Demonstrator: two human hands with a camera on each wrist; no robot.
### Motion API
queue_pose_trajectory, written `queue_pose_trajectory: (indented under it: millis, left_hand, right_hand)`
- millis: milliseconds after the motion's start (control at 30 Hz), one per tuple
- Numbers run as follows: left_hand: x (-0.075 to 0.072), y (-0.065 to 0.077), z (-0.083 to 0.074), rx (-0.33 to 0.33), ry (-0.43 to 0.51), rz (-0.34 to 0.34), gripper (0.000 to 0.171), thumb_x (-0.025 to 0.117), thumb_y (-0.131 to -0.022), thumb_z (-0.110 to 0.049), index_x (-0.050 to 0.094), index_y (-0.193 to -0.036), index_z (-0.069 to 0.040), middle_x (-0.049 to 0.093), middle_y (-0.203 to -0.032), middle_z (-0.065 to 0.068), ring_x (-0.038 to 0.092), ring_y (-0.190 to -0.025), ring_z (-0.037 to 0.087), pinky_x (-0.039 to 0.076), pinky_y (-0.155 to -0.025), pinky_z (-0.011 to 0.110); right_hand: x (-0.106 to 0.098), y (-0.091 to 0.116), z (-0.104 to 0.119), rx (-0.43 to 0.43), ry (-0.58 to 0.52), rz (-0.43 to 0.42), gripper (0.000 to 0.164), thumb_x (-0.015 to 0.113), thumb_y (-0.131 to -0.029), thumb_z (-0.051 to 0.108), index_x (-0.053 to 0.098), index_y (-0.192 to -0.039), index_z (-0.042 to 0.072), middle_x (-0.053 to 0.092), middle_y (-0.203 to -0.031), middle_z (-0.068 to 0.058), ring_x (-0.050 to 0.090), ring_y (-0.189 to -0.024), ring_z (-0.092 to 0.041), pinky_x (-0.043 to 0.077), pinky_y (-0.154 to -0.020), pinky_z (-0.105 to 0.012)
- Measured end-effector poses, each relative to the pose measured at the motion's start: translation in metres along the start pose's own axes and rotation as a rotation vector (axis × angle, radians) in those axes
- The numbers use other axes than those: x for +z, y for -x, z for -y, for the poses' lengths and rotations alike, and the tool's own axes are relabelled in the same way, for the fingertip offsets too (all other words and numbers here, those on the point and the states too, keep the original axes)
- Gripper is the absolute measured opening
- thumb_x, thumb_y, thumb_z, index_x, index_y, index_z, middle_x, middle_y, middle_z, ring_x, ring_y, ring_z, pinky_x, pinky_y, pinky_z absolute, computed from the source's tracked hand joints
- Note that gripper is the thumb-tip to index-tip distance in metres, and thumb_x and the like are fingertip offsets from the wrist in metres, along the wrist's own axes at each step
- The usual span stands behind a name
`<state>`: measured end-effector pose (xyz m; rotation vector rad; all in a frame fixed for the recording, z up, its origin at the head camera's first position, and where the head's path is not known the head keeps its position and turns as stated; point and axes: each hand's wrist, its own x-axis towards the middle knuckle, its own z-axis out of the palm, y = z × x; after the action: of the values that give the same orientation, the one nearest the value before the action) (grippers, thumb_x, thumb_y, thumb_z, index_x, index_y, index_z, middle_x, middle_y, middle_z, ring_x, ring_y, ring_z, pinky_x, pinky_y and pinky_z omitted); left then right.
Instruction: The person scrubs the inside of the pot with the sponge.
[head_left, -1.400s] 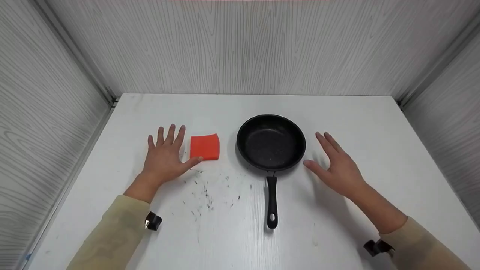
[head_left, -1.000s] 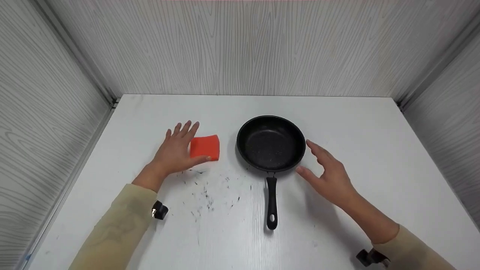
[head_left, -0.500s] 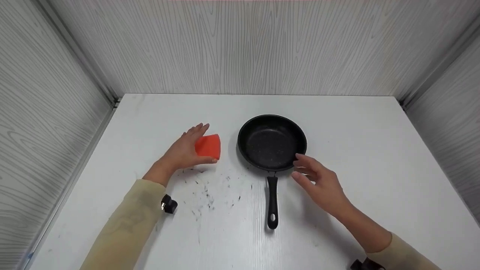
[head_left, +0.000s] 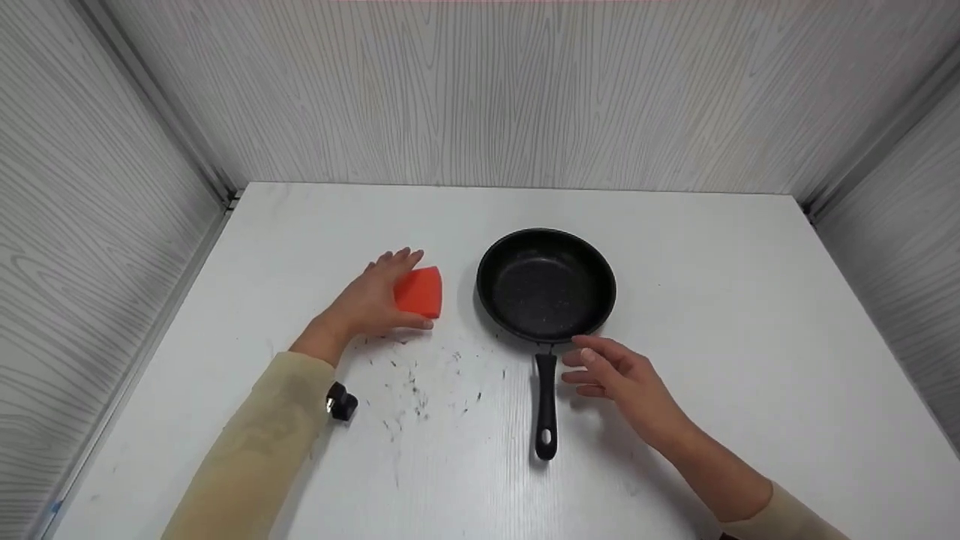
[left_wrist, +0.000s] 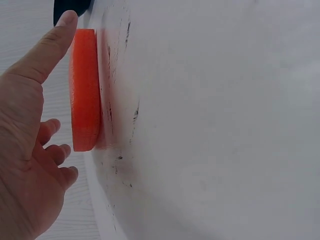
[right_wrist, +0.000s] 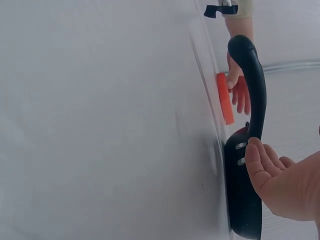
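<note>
Sponge (head_left: 421, 292) lies on the table (head_left: 697, 255), left of the pan (head_left: 546, 289), between the left hand's (head_left: 371, 300) extended thumb and fingers, ungripped; the right hand (head_left: 626, 386), loosely bent and holding nothing, hovers beside the handle (head_left: 546, 405). Apparently reaching; next, both grasps likely need closing.

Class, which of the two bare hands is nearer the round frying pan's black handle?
The right hand, beside the black handle; the left hand is by the flat orange block.
</note>
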<state>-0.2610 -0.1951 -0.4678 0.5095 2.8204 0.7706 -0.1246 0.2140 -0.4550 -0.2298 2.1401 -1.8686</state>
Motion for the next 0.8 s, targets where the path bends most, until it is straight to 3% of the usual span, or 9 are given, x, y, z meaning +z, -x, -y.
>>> queue_pose_trajectory:
  millis: [200, 433, 667, 800]
  left_hand:
    - [0.0, -0.002, -0.002, -0.019, -0.014, 0.03, 0.11, 0.09, -0.082, -0.049, 0.028, -0.17, -0.026, 0.03, -0.173, 0.007, 0.019, -0.16, 0.038, 0.019, -0.127, 0.056]
    - [0.002, 0.001, -0.003, -0.068, 0.01, 0.047, 0.104, 0.088, -0.084, -0.045, 0.031, -0.169, -0.03, 0.036, -0.169, 0.006, 0.025, -0.157, 0.04, 0.03, -0.123, 0.057]
    - [0.001, 0.001, -0.001, -0.044, 0.019, 0.037, 0.095, 0.086, -0.087, -0.043, 0.038, -0.167, -0.026, 0.043, -0.164, 0.005, 0.042, -0.145, 0.032, 0.026, -0.126, 0.052]
    - [0.001, 0.001, -0.002, -0.047, 0.022, 0.041, 0.09, 0.085, -0.088, -0.041, 0.042, -0.165, -0.024, 0.046, -0.162, 0.004, 0.046, -0.138, 0.029, 0.036, -0.12, 0.051]
  right_hand:
    - [0.007, 0.001, -0.003, 0.124, -0.086, 0.007, 0.061, 0.055, -0.111, 0.044, 0.052, -0.152, -0.002, 0.068, -0.136, -0.022, 0.07, -0.121, -0.033, 0.057, -0.099, -0.04]
    - [0.01, -0.002, -0.004, 0.228, -0.228, 0.065, 0.07, 0.055, -0.109, 0.052, 0.049, -0.154, -0.002, 0.065, -0.141, -0.021, 0.069, -0.123, -0.032, 0.056, -0.102, -0.042]
    - [0.012, -0.005, -0.005, 0.255, -0.288, 0.086, 0.069, 0.054, -0.11, 0.05, 0.048, -0.154, -0.003, 0.066, -0.139, -0.023, 0.071, -0.119, -0.034, 0.056, -0.101, -0.044]
    - [0.014, -0.008, -0.006, 0.269, -0.329, 0.11, 0.066, 0.055, -0.11, 0.047, 0.048, -0.153, -0.003, 0.066, -0.138, -0.025, 0.071, -0.118, -0.035, 0.057, -0.1, -0.045]
